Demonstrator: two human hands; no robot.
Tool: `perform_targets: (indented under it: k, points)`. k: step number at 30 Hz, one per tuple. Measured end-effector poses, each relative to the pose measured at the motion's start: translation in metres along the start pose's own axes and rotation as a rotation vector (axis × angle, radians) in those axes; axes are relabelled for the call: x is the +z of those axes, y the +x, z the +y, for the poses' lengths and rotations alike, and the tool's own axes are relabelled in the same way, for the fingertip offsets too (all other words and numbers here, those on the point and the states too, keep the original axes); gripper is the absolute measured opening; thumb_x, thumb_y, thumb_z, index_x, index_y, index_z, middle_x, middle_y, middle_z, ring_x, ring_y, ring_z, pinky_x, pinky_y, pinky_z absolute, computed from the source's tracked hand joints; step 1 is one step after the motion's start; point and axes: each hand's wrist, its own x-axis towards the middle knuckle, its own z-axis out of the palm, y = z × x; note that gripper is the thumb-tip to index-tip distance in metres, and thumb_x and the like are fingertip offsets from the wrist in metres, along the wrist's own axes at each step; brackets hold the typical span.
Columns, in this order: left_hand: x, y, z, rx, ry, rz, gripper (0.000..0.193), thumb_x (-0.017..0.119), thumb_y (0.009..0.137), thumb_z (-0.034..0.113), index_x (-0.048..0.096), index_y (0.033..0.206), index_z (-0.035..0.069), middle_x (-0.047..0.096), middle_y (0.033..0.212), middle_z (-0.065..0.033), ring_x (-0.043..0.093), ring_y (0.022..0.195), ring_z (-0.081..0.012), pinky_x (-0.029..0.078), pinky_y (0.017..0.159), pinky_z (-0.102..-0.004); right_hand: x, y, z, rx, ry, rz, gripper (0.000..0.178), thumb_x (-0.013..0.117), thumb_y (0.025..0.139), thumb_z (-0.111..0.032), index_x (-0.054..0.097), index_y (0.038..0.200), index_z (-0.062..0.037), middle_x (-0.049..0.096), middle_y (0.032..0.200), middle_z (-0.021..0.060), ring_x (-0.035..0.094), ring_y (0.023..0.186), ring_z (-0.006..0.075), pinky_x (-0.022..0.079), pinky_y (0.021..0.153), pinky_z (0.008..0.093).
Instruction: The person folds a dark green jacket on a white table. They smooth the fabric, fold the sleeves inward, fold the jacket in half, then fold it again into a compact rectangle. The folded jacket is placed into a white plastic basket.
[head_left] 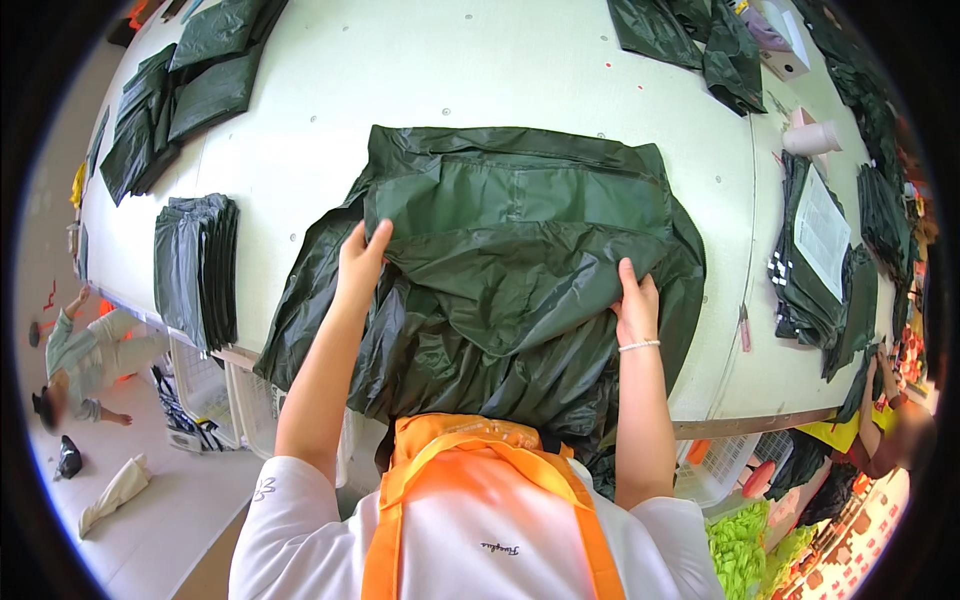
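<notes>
On the left of the white table (470, 75) we have a stack of folded dark green pieces (193, 268); to its right, our left hand (362, 256) grasps the left edge of a dark green garment (515, 265), thumb uppermost. The garment lies at the middle of the table's near side, directly in front of us, its lower part creased, and our right hand (637, 303) grasps its loose upper layer at the right, thumb uppermost. Farther right, we find a slim pink-handled tool (744, 332), then a white sheet (822, 232) on dark folded material (803, 310).
</notes>
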Motion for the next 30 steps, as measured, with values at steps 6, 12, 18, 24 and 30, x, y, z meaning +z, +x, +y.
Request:
perform_targets:
  k: [6,12,18,24,30]
  points:
    - [-0.003,0.045,-0.013,-0.056,-0.073,0.408,0.033,0.056,0.081,0.011,0.056,0.112,-0.001,0.054,0.071,-0.0014,0.044,0.048,-0.0091,0.031,0.037,-0.0229,-0.016,0.005,0.009,-0.138,-0.190,0.083,0.029,0.062,0.087,-0.010,0.056,0.113,0.0003,0.062,0.106,0.0070,0.058,0.089,0.0146,0.048,0.075,0.0283]
    - [-0.012,0.010,-0.018,-0.019,-0.337,0.136,0.073,0.066,0.084,0.029,0.028,0.138,0.000,0.054,0.100,-0.0085,0.054,0.071,-0.0119,0.045,0.057,-0.0242,-0.031,0.009,0.008,0.007,0.056,0.038,0.035,0.064,0.089,-0.026,0.055,0.113,-0.0020,0.061,0.108,0.0068,0.061,0.092,0.0171,0.053,0.076,0.0317]
    - [-0.008,0.006,-0.034,-0.062,-0.360,0.063,0.043,0.068,0.083,0.013,0.053,0.121,-0.001,0.064,0.095,-0.0051,0.057,0.074,-0.0087,0.045,0.061,-0.0209,0.024,0.000,-0.010,-0.502,-0.123,0.118,0.035,0.060,0.085,-0.001,0.052,0.119,0.0045,0.057,0.119,0.0095,0.056,0.101,0.0204,0.044,0.089,0.0312]
    - [0.063,-0.012,0.026,0.669,0.174,0.092,0.039,0.064,0.080,0.004,0.058,0.118,0.002,0.066,0.088,-0.0068,0.063,0.074,-0.0183,0.050,0.066,-0.0276,0.098,-0.048,-0.016,-0.964,-1.001,-0.445,0.052,0.055,0.065,0.007,0.066,0.111,-0.0157,0.052,0.091,0.0092,0.058,0.077,0.0288,0.049,0.067,0.0359]
    - [0.116,-0.025,0.002,0.756,1.098,-0.392,0.039,0.055,0.087,0.036,0.062,0.113,0.007,0.063,0.070,-0.0104,0.064,0.065,-0.0258,0.050,0.055,-0.0351,0.084,-0.037,0.007,-0.740,-1.169,-0.660,0.055,0.073,0.072,-0.034,0.058,0.115,-0.0022,0.056,0.108,0.0148,0.057,0.096,0.0344,0.047,0.083,0.0416]
